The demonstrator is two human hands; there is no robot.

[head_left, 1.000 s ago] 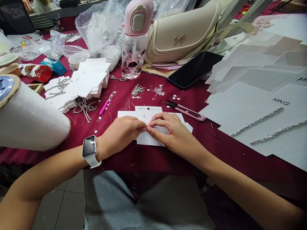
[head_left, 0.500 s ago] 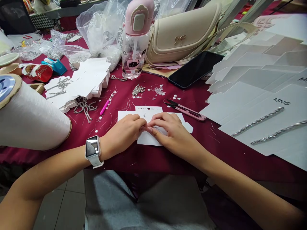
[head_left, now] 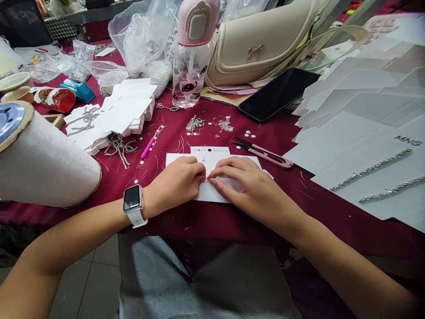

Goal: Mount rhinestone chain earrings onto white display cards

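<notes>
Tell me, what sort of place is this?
Probably a small workshop assembling jewellery-like trim by hand: sparkling silver chain strips lie on white printed MNG cards, near pink-handled metal thread snips on a maroon cloth-covered table.

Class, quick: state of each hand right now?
Left hand: curled on the white card, grip unclear.
Right hand: curled on that white card, grip unclear.
</notes>
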